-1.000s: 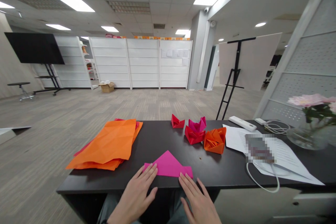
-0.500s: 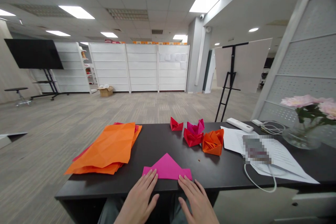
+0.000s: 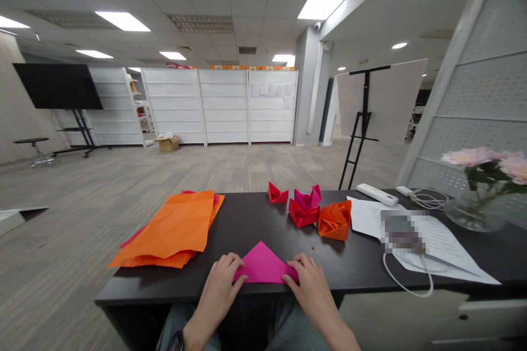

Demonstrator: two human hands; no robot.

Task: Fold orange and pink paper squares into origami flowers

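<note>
A folded magenta sheet of origami paper (image 3: 263, 264) lies at the front edge of the dark table, its peak pointing away from me. My left hand (image 3: 224, 282) grips its left end, thumb in front and fingers curled over behind. At the right end my right hand (image 3: 308, 279) pinches the paper the same way. Beyond it stand folded paper pieces: a small red one (image 3: 278, 193), a red and magenta pair (image 3: 304, 208) and an orange one (image 3: 335, 221).
A stack of orange and red paper sheets (image 3: 168, 230) lies on the left of the table (image 3: 242, 214). To the right are printed pages (image 3: 453, 263), a pixelated object with a white cable (image 3: 430, 285), a white power strip (image 3: 376, 194) and a glass vase (image 3: 473, 214) of pink flowers.
Both hands have gone from lying flat on the paper's lower corners to gripping its two ends between thumb and fingers. The view has shifted slightly.
</note>
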